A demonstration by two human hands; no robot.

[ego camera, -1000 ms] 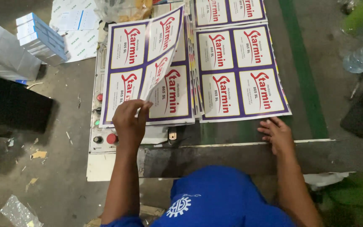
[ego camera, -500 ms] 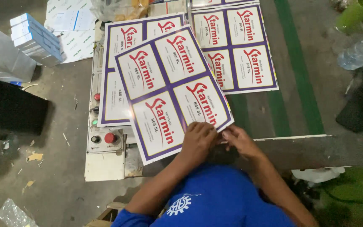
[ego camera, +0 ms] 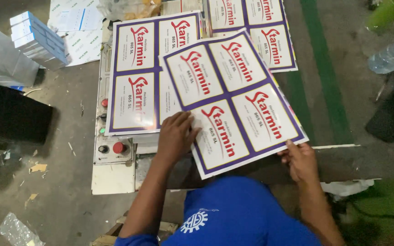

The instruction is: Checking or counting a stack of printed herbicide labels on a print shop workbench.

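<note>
— Four label panels on the top sheet (ego camera: 231, 98), is that right?

— Four, two by two. Glossy printed card, white rectangles with red script, framed by a purple border. Flat, stiff-looking, turned at a slant across the pile.

— Where does it sit?

— On the machine bed, overlapping a matching sheet (ego camera: 137, 75) to its left and partly covering another sheet (ego camera: 256, 27) further up. Its near corner juts out toward the person.

— Hands?

— Left hand (ego camera: 176, 136) lies palm down on the sheet's near-left panel, fingers spread and pressing flat. Right hand (ego camera: 299, 159) pinches the near-right edge, thumb on top, fingers curled underneath.

— Clothing?

— Blue shirt (ego camera: 238, 214), smooth fabric, a white cog-shaped emblem on it.

— Surroundings?

— Cream metal control panel (ego camera: 112, 150) left of the hands: a round red button (ego camera: 118, 147), a black knob, small green and red lamps. Beyond it, rough grey concrete floor (ego camera: 46, 182) scattered with paper scraps and a crumpled bit of clear plastic. Stack of small blue-and-white boxes (ego camera: 37, 38) at top left, beside loose white sheets. A green stripe (ego camera: 324, 68) runs along the surface to the right; a clear plastic bottle (ego camera: 391, 52) lies at the far right edge.
</note>
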